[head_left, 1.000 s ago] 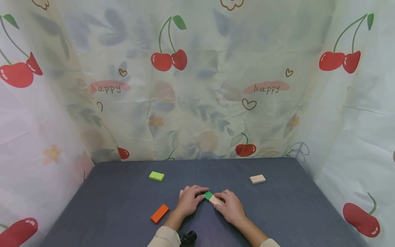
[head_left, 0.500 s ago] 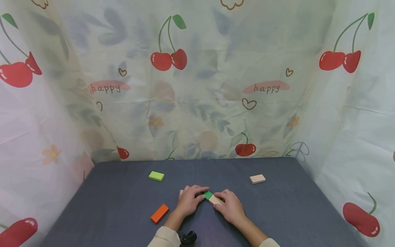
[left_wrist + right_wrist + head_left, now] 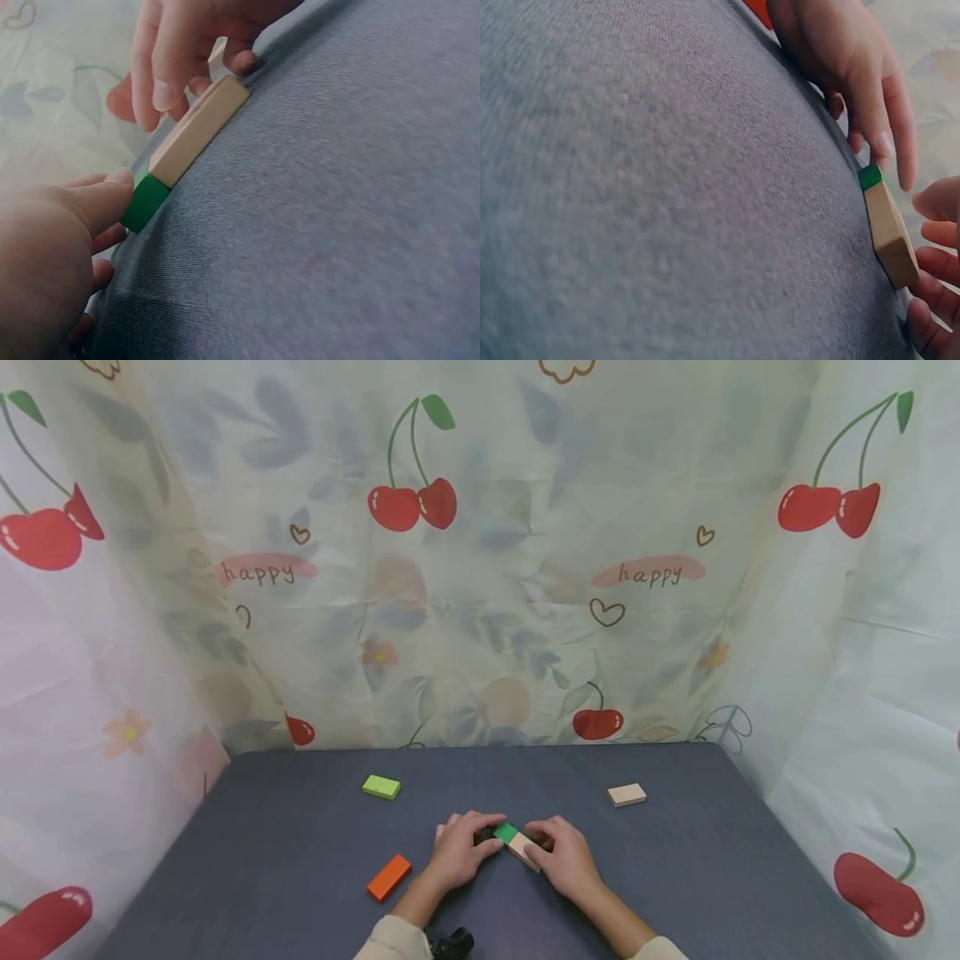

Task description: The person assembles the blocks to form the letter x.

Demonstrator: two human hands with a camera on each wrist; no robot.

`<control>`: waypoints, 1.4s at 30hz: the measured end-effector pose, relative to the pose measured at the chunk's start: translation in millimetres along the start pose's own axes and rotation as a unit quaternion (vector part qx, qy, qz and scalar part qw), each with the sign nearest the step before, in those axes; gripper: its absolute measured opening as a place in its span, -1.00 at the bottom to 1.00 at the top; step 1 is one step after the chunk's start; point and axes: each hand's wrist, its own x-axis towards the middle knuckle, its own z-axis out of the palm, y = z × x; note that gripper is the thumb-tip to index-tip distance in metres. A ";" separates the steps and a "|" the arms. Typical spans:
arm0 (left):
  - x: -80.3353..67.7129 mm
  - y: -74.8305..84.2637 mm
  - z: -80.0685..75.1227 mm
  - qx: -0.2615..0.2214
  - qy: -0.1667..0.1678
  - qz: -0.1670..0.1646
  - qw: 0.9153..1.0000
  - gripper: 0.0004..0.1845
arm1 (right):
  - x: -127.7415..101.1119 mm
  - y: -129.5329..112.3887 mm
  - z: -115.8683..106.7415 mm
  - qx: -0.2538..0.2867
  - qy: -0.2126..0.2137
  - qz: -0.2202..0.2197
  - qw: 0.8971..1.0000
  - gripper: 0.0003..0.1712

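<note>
Near the middle of the dark table, a green block (image 3: 505, 833) and a pale wooden block (image 3: 522, 850) lie end to end in a slanting line. My left hand (image 3: 457, 852) pinches the green block, thumb on the near side and index finger at the far side. In the left wrist view its thumb rests at the green end (image 3: 146, 202). My right hand (image 3: 570, 860) hovers around the wooden block with fingers spread. The right wrist view shows its thumb apart from the wood (image 3: 892, 240); the other fingertips are just behind it.
An orange block (image 3: 389, 878) lies left of my left forearm. Farther back are a lime-green block (image 3: 382, 787) on the left and another pale wooden block (image 3: 627, 795) on the right. A patterned curtain (image 3: 480, 635) encloses the table's back and sides.
My right fingers have loosened from the wooden block and drawn slightly right, uncovering more of it. My left thumb has slid a little right along the green block. The other blocks stay put.
</note>
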 end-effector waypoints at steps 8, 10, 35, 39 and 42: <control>-6.1 4.6 -2.2 0.053 -0.038 0.028 0.998 -0.58 | -0.9 3.9 -5.9 0.006 0.015 0.018 1.000 -0.80; -7.9 5.7 -3.0 0.060 -0.043 0.031 0.997 -0.57 | -1.0 5.0 -7.1 0.008 0.018 0.020 1.000 -0.81; -24.4 26.7 -0.7 0.141 -0.061 0.086 0.984 -0.48 | -3.0 22.7 -30.4 0.002 0.056 0.036 0.998 -0.83; -22.5 26.3 5.1 0.162 -0.055 0.084 0.982 -0.49 | -4.6 25.7 -30.6 0.004 0.058 0.042 0.997 -0.83; -22.2 26.7 7.7 0.175 -0.048 0.082 0.980 -0.48 | -5.1 26.8 -30.4 0.006 0.056 0.045 0.997 -0.83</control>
